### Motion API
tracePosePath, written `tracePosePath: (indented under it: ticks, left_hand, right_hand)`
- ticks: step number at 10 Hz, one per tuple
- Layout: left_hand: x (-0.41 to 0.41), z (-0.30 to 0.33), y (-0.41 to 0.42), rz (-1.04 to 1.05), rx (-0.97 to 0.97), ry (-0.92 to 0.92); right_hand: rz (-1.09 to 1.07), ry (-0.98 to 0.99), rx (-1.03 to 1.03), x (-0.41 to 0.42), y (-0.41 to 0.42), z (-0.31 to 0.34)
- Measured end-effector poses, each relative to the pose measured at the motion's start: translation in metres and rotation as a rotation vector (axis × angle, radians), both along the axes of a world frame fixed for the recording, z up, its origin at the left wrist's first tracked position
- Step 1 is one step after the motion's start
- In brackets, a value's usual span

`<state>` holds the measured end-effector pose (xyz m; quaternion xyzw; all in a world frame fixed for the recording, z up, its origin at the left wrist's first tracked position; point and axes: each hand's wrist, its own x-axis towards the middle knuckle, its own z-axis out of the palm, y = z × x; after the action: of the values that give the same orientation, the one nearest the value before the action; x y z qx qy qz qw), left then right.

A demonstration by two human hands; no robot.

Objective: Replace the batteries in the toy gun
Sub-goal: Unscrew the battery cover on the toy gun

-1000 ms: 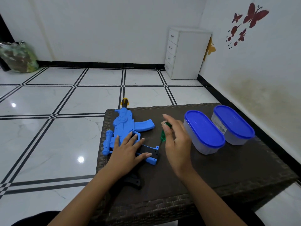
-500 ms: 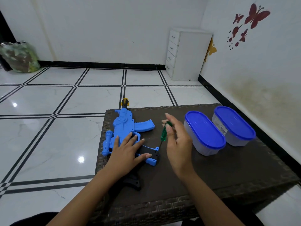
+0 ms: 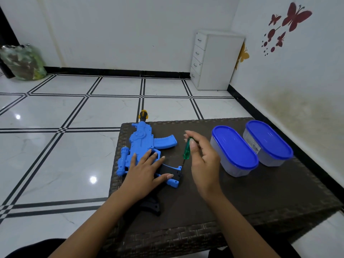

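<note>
White walls (image 3: 121, 30), glossy black-lined tile floor (image 3: 55, 146), white drawer unit (image 3: 217, 60), butterfly decals (image 3: 290, 21)

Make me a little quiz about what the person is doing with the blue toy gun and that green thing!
1. True or false: the left hand lies flat on the blue toy gun.
2. What does the right hand pinch?
A. a battery
B. a green-handled screwdriver
C. a container lid
3. Fill in: the two clear containers with blue lids on the wicker table are both ____ (open/closed).

Key
1. True: its fingers are spread straight over the gun's body.
2. B: its tip points down at the black panel on the gun's grip.
3. closed
</note>
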<state>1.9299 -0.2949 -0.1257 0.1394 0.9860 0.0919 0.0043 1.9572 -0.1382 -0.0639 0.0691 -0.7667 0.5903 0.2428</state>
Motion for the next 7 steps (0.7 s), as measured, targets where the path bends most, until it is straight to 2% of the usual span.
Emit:
tracePosePath:
  ticks: [2,4,7]
  left_hand:
    - [0.0009,0.0004,-0.0002,0.0,0.028,-0.001]
    - [0.0009,0.0005,-0.0003,0.002,0.014,0.0]
    - [0.0002,-0.0007,-0.0006,0.003,0.02,0.0]
  right_hand:
    - [-0.032,0.053,-0.044,0.0023,-0.0019,0.005]
    - [-0.008,0.046,0.028,-0.0001,-0.0016,0.0018]
    - [-0.046,0.032,-0.099,-0.0003,-0.0033,0.0055]
